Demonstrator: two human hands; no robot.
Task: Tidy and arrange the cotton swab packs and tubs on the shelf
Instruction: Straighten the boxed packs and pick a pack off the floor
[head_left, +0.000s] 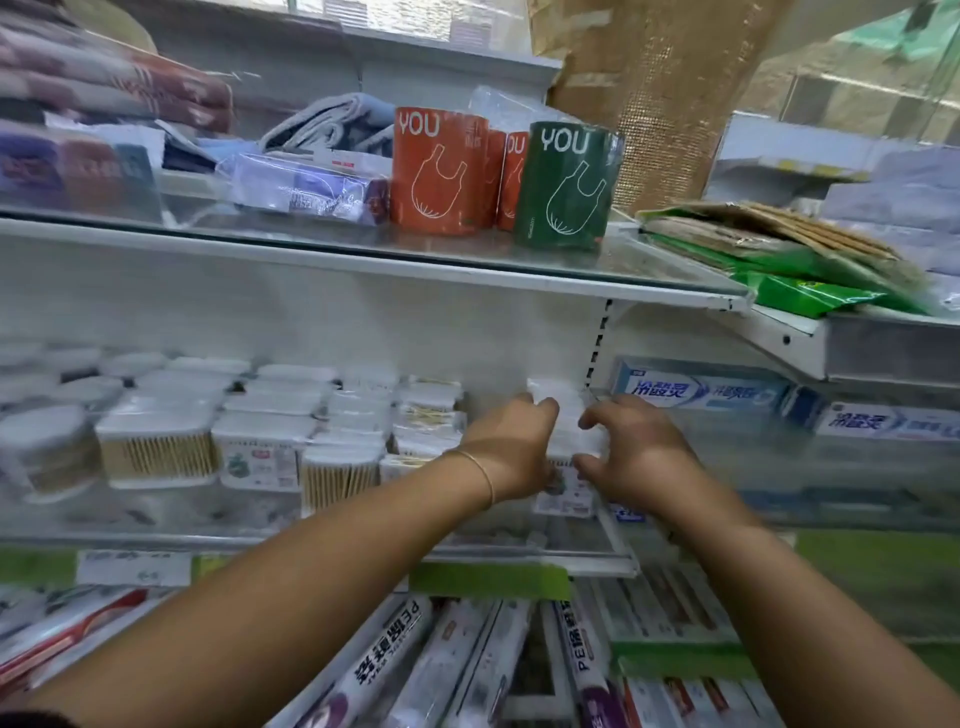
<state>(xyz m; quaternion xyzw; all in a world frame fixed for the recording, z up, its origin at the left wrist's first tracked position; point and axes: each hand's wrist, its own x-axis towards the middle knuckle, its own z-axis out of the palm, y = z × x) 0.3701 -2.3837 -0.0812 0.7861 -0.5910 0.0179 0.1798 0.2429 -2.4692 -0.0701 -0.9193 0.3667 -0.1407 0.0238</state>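
Gripping a cotton swab tub (569, 415) from either side, the left hand (511, 447) and right hand (641, 449) curl their fingers round it at the right end of the middle shelf (597, 566), beside other swab tubs (156, 447); its label is too blurred to read; the orange roll (439, 171) and green roll (566, 187) above say "YOU"; a box (584, 670) below reads "PE".
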